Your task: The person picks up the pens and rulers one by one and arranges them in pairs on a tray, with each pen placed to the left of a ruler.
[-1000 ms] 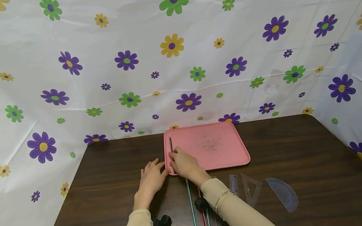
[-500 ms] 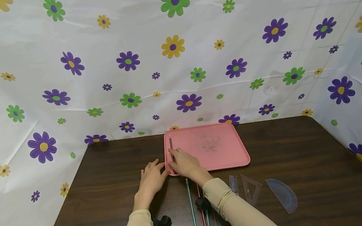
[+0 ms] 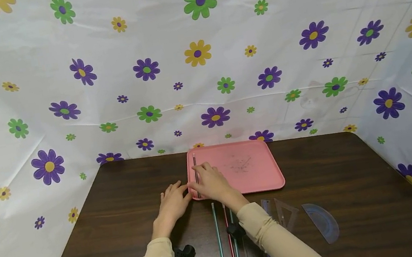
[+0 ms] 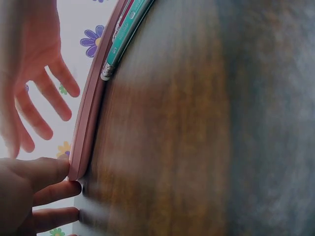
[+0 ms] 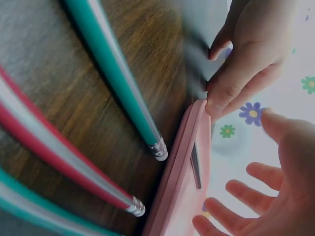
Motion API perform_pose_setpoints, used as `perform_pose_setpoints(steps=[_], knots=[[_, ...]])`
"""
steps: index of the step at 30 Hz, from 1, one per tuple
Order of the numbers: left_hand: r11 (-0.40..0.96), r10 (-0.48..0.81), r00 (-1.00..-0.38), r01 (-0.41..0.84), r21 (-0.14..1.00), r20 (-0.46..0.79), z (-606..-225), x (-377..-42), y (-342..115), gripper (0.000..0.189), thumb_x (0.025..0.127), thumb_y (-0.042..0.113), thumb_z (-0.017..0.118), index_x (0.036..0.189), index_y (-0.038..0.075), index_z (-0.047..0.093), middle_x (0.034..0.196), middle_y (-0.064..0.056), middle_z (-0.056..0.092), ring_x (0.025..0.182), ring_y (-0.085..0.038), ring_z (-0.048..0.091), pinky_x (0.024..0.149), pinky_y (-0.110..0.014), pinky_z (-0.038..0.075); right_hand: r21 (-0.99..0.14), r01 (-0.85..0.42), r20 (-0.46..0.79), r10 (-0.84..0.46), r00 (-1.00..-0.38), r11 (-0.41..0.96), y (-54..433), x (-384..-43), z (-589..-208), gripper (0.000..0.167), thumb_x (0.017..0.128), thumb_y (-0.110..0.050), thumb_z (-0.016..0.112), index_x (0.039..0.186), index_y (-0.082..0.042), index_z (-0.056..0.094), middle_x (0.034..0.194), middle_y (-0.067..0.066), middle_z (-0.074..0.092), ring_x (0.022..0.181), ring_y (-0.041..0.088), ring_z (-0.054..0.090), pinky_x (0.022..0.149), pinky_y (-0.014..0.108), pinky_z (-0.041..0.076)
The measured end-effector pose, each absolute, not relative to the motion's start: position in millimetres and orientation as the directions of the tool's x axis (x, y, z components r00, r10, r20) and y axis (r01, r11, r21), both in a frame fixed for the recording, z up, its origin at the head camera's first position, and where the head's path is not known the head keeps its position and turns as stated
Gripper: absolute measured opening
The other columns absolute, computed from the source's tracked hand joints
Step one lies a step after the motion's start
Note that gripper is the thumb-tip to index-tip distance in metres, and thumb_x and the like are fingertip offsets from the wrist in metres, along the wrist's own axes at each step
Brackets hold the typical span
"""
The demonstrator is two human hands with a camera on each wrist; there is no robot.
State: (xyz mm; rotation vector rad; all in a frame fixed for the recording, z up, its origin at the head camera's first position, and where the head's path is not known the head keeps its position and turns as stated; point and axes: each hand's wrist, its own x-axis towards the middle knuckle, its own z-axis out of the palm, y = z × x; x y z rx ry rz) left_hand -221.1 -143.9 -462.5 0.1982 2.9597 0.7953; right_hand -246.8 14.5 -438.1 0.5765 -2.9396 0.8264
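On the back of the table lies a pink tray (image 3: 256, 174) with a dark pencil (image 3: 194, 160) along its left side. My right hand (image 3: 213, 185) hovers over that pencil with fingers spread and nothing in them; in the right wrist view its fingers (image 5: 251, 196) are apart from the pencil. At the tray's near left corner is my left hand (image 3: 171, 203). Its thumb touches the rim in the left wrist view, and the other fingers (image 4: 56, 194) reach past the corner to the table, loosely extended.
In front of the tray lie two green pencils (image 3: 220, 244) and a red pencil (image 3: 232, 251). Further right are a clear ruler (image 3: 250, 256), a bluish ruler (image 3: 266, 205), a set square (image 3: 291, 214) and a protractor (image 3: 324, 223). A flowered sheet (image 3: 166, 85) hangs behind the table.
My right hand has let go of the dark pencil, its fingers opening and lifting slightly off it. The pencil stays in the tray. The left hand has not moved.
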Motion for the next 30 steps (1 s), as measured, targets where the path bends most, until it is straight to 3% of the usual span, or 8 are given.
perform_pose_setpoints(steps=[12,19,26,30], knots=[[0.862,0.155,-0.988,0.123,0.492,-0.024,-462,-220,-143,0.043,0.101,0.029,0.056,0.137,0.006,0.060,0.153,-0.022,0.042,0.144,-0.048,0.032,0.113,-0.072,0.021,-0.445,-0.462,0.129,-0.456,-0.881,0.767,31,-235,-431,0.080,0.091,-0.057,0.064,0.153,-0.012,0.039,0.157,0.019,0.035,0.142,0.039,0.038,0.113,0.060,0.035],[0.856,0.153,-0.988,0.116,0.504,-0.032,-462,-220,-143,0.042,0.102,0.029,0.055,0.137,0.007,0.060,0.153,-0.022,0.042,0.145,-0.047,0.031,0.114,-0.072,0.020,-0.401,-0.506,0.124,-0.502,-0.856,0.764,44,-227,-431,0.083,0.090,-0.059,0.062,0.154,-0.011,0.038,0.158,0.017,0.035,0.147,0.034,0.032,0.120,0.053,0.028],[0.849,0.142,-0.989,0.105,0.518,-0.032,-460,-219,-144,0.044,0.101,0.031,0.056,0.137,0.006,0.060,0.153,-0.023,0.043,0.145,-0.047,0.031,0.115,-0.071,0.019,-0.355,-0.509,0.061,-0.524,-0.849,0.784,59,-218,-431,0.095,0.084,-0.066,0.065,0.157,-0.017,0.030,0.163,0.015,0.025,0.149,0.045,0.021,0.115,0.070,0.020],[0.852,0.141,-0.989,0.102,0.513,-0.036,-460,-220,-144,0.044,0.101,0.031,0.056,0.136,0.006,0.060,0.153,-0.022,0.043,0.145,-0.047,0.031,0.115,-0.071,0.019,-0.327,-0.521,0.031,-0.542,-0.840,0.789,70,-212,-431,0.101,0.080,-0.066,0.069,0.158,-0.018,0.028,0.165,0.015,0.021,0.151,0.047,0.016,0.115,0.072,0.016]])
